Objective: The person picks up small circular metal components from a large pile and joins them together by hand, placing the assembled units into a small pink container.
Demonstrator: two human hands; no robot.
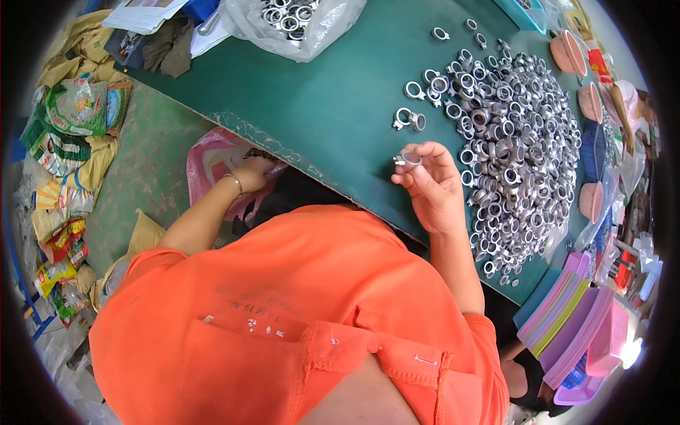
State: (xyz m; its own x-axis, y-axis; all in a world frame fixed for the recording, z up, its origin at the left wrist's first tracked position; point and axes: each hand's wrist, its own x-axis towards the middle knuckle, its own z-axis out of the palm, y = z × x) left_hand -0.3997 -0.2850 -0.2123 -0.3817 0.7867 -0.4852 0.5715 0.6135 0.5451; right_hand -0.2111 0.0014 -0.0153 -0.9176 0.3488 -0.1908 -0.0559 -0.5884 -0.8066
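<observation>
Above the green table, my right hand (pixel 435 191) pinches a small silver metal ring clamp (pixel 409 160) with a lug on its side, between thumb and fingers. My left hand (pixel 253 175) reaches down past the table edge into a pink plastic bag (pixel 202 166); its fingers are hidden there, beside dark contents. To the right of my right hand spreads a large heap of similar ring clamps (pixel 524 149). Two loose ring clamps (pixel 402 119) lie just beyond my right hand, and several more are scattered farther back.
A clear bag of ring clamps (pixel 304 39) stands on the green table (pixel 312 99) at the back. Pink baskets (pixel 568 53) line the far right, and stacked coloured trays (pixel 567 312) stand at the right. Sacks (pixel 74 106) line the left floor. Another person's arm (pixel 623 117) shows far right.
</observation>
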